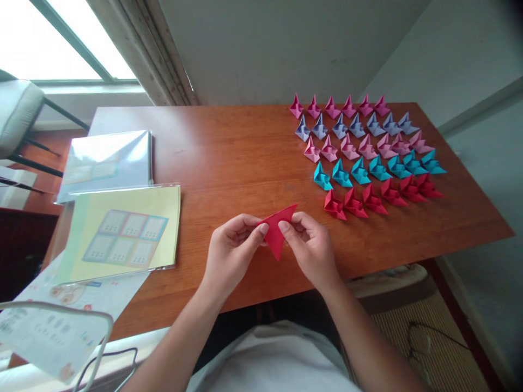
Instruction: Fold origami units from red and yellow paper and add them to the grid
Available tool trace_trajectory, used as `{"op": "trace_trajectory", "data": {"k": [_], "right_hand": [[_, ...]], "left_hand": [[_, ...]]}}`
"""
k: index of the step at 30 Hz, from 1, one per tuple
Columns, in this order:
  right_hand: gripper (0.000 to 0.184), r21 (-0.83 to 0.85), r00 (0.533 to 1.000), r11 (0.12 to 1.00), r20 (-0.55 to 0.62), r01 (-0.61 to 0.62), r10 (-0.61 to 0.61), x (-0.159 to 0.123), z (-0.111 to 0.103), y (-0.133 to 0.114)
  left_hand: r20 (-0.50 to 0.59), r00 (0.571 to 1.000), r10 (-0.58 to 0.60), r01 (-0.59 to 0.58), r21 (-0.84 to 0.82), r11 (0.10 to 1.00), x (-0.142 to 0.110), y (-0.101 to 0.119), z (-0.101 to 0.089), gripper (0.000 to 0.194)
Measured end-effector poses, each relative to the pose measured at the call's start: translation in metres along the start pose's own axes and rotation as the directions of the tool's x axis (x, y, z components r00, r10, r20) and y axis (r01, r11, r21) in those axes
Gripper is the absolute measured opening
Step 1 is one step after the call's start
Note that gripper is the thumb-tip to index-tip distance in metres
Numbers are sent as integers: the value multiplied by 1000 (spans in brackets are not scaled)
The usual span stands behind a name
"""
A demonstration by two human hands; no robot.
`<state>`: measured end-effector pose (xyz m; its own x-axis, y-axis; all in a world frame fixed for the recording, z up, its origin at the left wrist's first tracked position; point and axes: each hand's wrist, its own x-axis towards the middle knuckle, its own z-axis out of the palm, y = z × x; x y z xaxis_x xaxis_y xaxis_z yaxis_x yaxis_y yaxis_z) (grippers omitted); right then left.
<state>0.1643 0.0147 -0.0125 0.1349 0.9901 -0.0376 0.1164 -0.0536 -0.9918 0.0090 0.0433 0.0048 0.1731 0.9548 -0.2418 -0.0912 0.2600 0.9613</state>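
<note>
Between my two hands is a piece of folded red paper (276,239), held up a little over the table's front edge. It is a flat shape with a point at the bottom and another at the upper right. My left hand (235,247) pinches its left side between thumb and fingers. On the other side, my right hand (310,245) grips the paper with the thumb pressed on its front face. The fingertips behind the sheet are partly hidden. Nearest to my right hand stands a row of folded red paper figures (335,206).
Behind the red row stand rows of turquoise figures (360,171), pink figures (349,147), lavender figures (339,127) and magenta figures (332,108) on the wooden table (229,158). At left lie a yellow packet of paper (169,228) and a pale plastic-wrapped packet (110,147).
</note>
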Motion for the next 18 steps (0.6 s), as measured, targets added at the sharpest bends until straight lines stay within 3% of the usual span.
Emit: {"op": "trace_trajectory", "data": {"k": [3, 7, 9, 13, 18], "right_hand": [[27, 53, 997, 997, 67, -52, 48, -1, 6, -1], [35, -134, 1000, 991, 16, -9, 11, -5, 12, -1], [32, -125, 1000, 992, -4, 7, -7, -8, 15, 0], [19, 82, 994, 995, 93, -56, 48, -11, 19, 1], [16, -20, 999, 1000, 50, 0, 1, -12, 17, 3]], "left_hand": [[-68, 997, 37, -42, -66, 997, 1, -4, 0, 18], [-116, 991, 66, -78, -103, 992, 0, -9, 0, 13], [-128, 989, 70, -85, -117, 989, 0, -10, 0, 12], [-166, 984, 64, -96, -189, 977, 0, -11, -1, 9], [-156, 986, 56, -84, -182, 980, 1, -11, -3, 10]]}}
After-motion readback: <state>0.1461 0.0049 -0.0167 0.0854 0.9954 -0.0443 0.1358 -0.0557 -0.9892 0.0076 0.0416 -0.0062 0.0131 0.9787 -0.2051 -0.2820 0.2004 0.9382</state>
